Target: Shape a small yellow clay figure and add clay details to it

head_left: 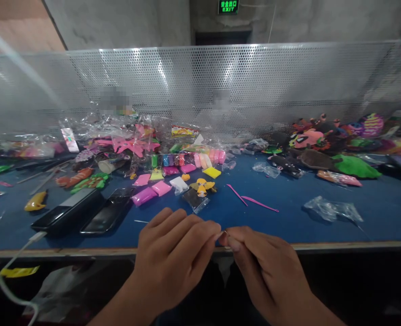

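Note:
At the table's front edge, my left hand (176,253) and my right hand (268,267) meet fingertip to fingertip. Both pinch at something tiny between them; the fingers cover nearly all of it, so its kind does not show. Just beyond lies a yellow clay figure (202,186) beside a small clear packet of dark clay (195,200). Two pink modelling tools (260,203) rest on the blue tabletop to the right. Pink clay packets (144,196), a yellow packet (212,172) and a white packet (179,184) are spread beyond my left hand.
On the left are a black phone (108,213) and a black device (68,210) with a white cable (17,296). Crumpled clear plastic (332,209) lies right. Clay figures, including a green one (355,166), crowd the back before a perforated metal screen (187,77).

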{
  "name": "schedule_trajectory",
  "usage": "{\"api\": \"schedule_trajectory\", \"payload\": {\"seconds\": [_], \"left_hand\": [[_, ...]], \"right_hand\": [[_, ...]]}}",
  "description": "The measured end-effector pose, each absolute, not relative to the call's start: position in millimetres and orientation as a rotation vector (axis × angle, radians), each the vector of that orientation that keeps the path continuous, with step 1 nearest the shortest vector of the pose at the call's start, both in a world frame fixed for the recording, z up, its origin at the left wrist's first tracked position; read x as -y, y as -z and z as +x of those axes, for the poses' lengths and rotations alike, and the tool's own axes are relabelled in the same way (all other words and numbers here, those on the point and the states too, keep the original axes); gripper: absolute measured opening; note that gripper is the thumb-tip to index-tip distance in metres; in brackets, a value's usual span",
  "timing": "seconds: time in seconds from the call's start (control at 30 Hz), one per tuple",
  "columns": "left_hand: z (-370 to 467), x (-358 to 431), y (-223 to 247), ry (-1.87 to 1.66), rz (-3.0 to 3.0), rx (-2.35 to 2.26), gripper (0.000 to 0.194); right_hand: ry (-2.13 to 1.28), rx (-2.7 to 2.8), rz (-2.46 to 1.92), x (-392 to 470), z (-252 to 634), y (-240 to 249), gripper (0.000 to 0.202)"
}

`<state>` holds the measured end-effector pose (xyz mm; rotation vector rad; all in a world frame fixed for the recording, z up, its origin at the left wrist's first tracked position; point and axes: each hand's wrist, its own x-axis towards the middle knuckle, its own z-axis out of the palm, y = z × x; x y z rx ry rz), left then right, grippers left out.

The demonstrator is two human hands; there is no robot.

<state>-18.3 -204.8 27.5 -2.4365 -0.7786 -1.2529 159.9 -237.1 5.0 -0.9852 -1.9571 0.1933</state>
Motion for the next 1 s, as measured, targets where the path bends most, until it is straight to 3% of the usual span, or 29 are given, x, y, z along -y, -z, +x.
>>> {"api": "schedule_trajectory", "payload": {"seconds": [0.33, 0.6, 0.7, 0.87, 1.0], "left_hand": [[-19.5, 212.0, -27.4, 1.304, -2.374, 0.778, 0.011], [-24.1, 223.6, -33.6, 1.291, -2.392, 0.807, 0.011], [-26.7, 223.9, -32.2, 1.233, -2.402, 0.797, 0.010], [-28.8, 214.2, -24.1, 1.063, -2.442, 0.826, 0.011], [-28.9, 204.9, -20.1, 0.972, -2.423, 0.818, 0.023]], "right_hand": [[-0.369, 1.935, -0.987, 242.9, 158.5, -9.7, 0.021], [-0.288, 1.935, -0.910, 243.8, 158.7, -4.5, 0.021], [-0.155, 1.953, -0.898, 239.9, 161.2, 0.3, 0.017], [0.366, 2.128, -0.940, 227.7, 171.2, 3.8, 0.020], [0.547, 2.324, -0.959, 219.8, 176.2, 0.5, 0.027]]}}
